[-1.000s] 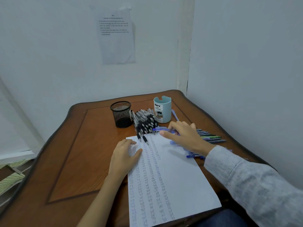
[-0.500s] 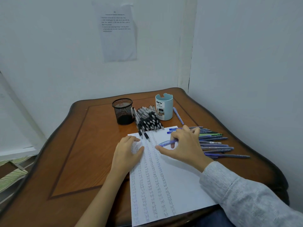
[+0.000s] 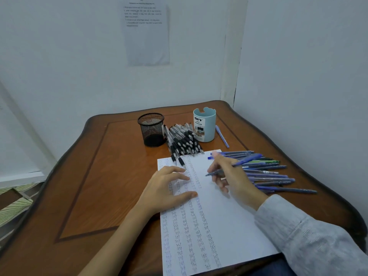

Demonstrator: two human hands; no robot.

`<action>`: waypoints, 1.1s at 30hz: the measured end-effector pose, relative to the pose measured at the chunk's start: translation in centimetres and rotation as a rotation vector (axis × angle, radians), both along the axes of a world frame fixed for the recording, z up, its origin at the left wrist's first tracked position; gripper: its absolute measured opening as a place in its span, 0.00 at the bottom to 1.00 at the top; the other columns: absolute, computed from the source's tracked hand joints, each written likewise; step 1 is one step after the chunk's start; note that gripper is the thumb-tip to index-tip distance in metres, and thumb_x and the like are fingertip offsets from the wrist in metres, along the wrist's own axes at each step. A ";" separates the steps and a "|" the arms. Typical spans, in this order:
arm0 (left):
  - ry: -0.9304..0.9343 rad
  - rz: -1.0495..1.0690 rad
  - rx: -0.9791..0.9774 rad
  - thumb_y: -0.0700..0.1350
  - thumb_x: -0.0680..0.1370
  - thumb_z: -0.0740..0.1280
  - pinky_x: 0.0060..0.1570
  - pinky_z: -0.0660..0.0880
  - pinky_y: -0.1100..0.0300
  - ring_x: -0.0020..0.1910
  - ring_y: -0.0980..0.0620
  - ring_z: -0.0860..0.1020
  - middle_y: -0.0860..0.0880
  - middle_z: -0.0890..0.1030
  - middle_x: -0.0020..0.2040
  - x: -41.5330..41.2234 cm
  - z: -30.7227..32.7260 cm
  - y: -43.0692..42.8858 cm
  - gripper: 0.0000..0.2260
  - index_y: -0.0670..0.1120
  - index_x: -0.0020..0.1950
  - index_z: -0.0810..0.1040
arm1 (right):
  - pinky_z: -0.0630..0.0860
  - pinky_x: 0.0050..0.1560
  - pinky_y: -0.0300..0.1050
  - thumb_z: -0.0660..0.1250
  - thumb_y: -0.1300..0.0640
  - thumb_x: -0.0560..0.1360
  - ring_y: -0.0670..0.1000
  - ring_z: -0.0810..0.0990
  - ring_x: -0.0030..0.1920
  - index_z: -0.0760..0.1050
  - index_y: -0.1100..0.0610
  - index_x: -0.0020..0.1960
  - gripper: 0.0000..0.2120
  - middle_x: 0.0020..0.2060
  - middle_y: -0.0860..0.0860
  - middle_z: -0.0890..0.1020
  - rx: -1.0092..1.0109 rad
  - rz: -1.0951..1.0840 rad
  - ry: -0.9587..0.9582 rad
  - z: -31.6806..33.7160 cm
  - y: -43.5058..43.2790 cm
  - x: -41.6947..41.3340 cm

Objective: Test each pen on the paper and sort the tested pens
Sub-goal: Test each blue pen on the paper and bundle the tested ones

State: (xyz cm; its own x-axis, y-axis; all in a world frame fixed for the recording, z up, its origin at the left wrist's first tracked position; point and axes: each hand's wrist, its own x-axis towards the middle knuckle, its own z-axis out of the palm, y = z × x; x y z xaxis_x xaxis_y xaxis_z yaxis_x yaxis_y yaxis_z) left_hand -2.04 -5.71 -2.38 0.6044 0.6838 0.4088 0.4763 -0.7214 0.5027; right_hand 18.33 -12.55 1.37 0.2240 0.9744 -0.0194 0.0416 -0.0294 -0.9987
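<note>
A white sheet of paper with several columns of small handwritten words lies on the wooden table. My left hand rests flat on the paper's upper left, fingers spread. My right hand grips a blue pen, its tip pointing left just above the paper's upper part. A row of blue pens lies to the right of the sheet. A pile of black-grip pens lies at the paper's top edge.
A black mesh cup and a light blue desk organizer cup stand behind the pens. One blue pen lies right of the organizer. Walls close in behind and at the right, with a printed sheet taped up.
My right hand lifted a blue pen from the row on the right and turned it into a writing grip over the paper. My left hand stayed flat on the sheet.
</note>
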 end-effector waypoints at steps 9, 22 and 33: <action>-0.009 -0.006 -0.063 0.73 0.63 0.68 0.60 0.71 0.51 0.58 0.64 0.74 0.63 0.78 0.56 0.0 -0.3 0.5 0.25 0.58 0.50 0.83 | 0.60 0.17 0.34 0.76 0.41 0.66 0.49 0.65 0.15 0.66 0.59 0.28 0.27 0.19 0.56 0.73 -0.067 -0.107 -0.159 -0.9 1.2 -2.2; 0.015 -0.030 -0.104 0.72 0.63 0.68 0.63 0.68 0.51 0.60 0.65 0.72 0.64 0.77 0.58 0.0 -0.1 0.6 0.25 0.58 0.52 0.82 | 0.64 0.18 0.34 0.77 0.53 0.68 0.47 0.69 0.16 0.66 0.61 0.28 0.23 0.21 0.60 0.75 0.087 -0.187 -0.151 -1.9 1.5 -2.4; 0.026 -0.063 -0.112 0.73 0.64 0.67 0.62 0.69 0.48 0.60 0.62 0.73 0.62 0.77 0.58 -0.1 0.0 1.0 0.25 0.58 0.52 0.82 | 0.67 0.20 0.36 0.64 0.73 0.71 0.50 0.71 0.18 0.64 0.63 0.27 0.17 0.22 0.53 0.65 0.102 -0.098 -0.214 -2.9 2.2 -2.1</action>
State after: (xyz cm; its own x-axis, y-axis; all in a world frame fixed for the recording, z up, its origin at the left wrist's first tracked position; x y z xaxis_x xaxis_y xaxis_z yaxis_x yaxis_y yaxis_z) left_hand -2.16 -4.75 -2.41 0.6570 0.6848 0.3154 0.4459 -0.6903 0.5698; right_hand 16.21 -10.35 -1.52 0.3061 0.9422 0.1359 0.2542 0.0566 -0.9655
